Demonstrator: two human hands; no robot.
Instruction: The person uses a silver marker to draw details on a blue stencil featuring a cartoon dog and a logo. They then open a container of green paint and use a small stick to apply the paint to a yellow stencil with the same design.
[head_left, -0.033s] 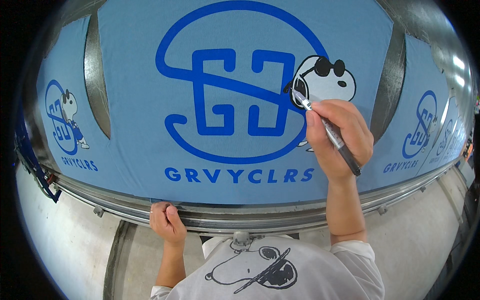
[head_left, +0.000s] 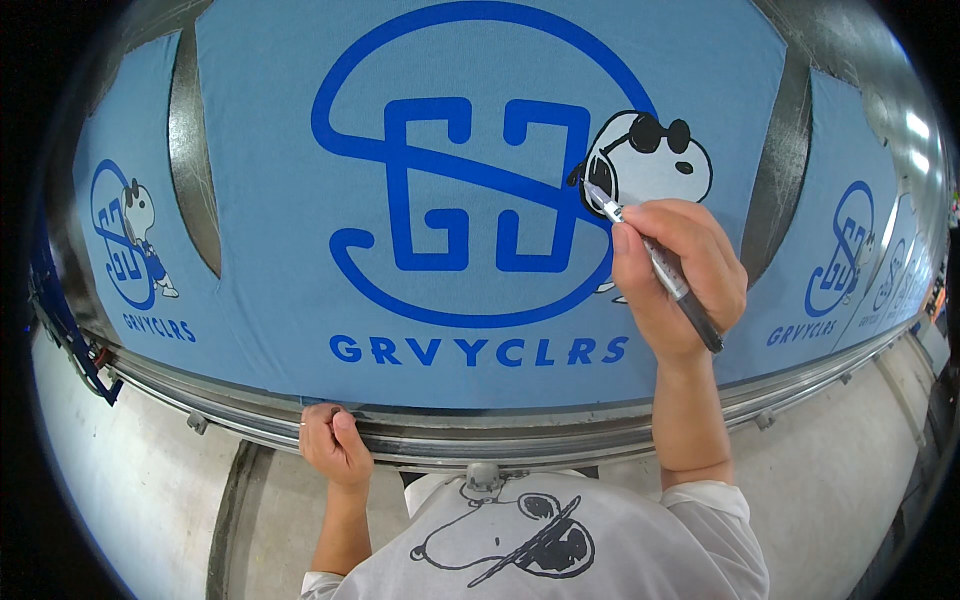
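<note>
Both hands worked apart: my left hand (head_left: pixel 337 443), left of centre in the lower part of the frame, rested at the metal rail (head_left: pixel 250 437) with its fingers curled inward, probably to steady me; I couldn't tell whether they gripped anything. My right hand (head_left: pixel 690 270), right of centre, pinched a slim pen (head_left: pixel 672 278) between thumb and fingers. I held it fairly near the point, likely for fine control, and slanted it up and left so that its tip was at the ear of a printed cartoon dog (head_left: pixel 643 170) without my knuckles covering the spot. Whether the tip touched was too fine to tell.

At the far left lay one blue panel (head_left: pixel 130 85) with a smaller-looking print. The large blue cloth (head_left: pixel 270 150) filled the middle, spread nearly flat, presumably so the print was easy to reach. Another panel (head_left: pixel 830 125) lay at the right, spaced off like the first. Bare strips of the grey desk (head_left: pixel 195 150) showed between them, scuffed and shiny.

Around it, a dark blue frame (head_left: pixel 65 325) stood at the left edge, pale floor (head_left: pixel 135 455) ran below the rail, and bright lights (head_left: pixel 918 125) shone at upper right.
</note>
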